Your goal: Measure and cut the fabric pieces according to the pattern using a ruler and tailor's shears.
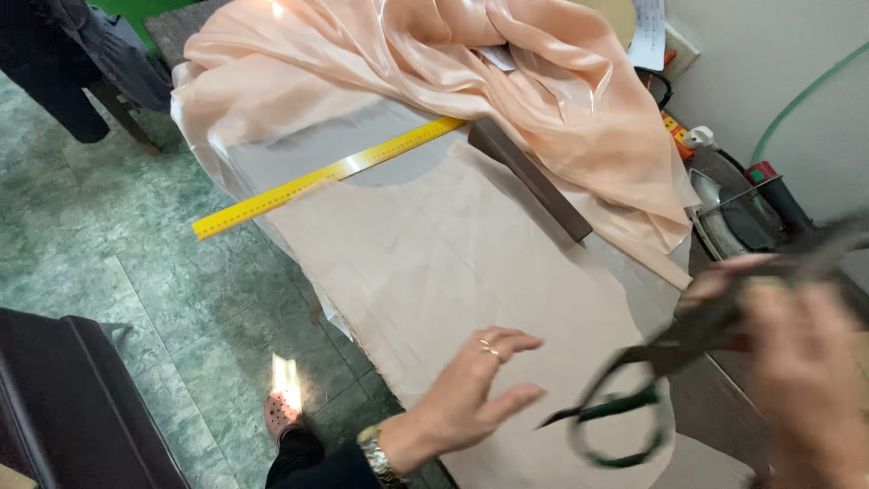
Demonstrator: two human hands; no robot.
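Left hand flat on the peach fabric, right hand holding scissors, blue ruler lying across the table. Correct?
Not quite: the ruler is yellow, not blue, as the head view shows. The rest holds: left hand rests flat on the peach fabric, right hand holds the scissors.

— Where does the view look from?
— From the person's head, tilted steeply down over the table [272,154] and the tiled floor [118,272] on the left.
— How near?
— Close: the left hand [471,389] and right hand [797,362] fill the lower edge, the right one blurred. It is the only view.
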